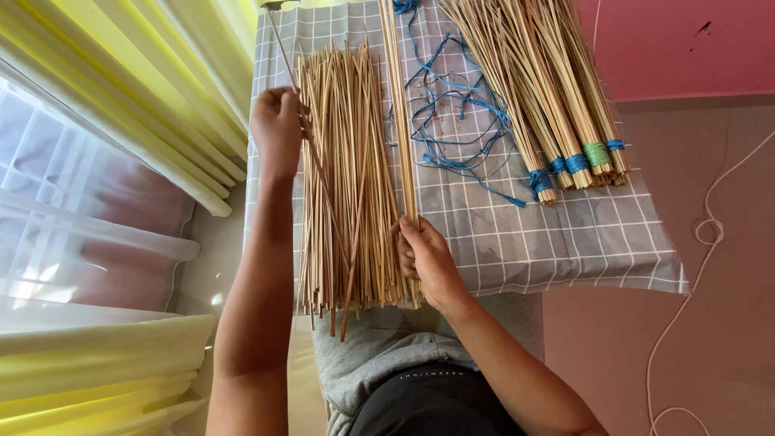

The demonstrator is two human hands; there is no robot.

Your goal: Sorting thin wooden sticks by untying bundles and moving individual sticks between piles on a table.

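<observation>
Nearest, the right hand [426, 257] closes on a few long sticks [402, 121] at the tablecloth's [565, 242] near edge, beside the loose stick pile [349, 186]. Farther along, the left hand [277, 129] pinches one thin stick [284, 52] mid-length. They look light, stiff, brittle; best gripped near the middle. Tied bundles [557, 97] lie at the far right corner.

Loose pile of thin tan sticks [347, 178] lying lengthwise on the grey checked tabletop, near ends overhanging its edge, one single stick [284, 50] lifted slantwise at the pile's left, a few long sticks [401, 113] set apart along its right
</observation>
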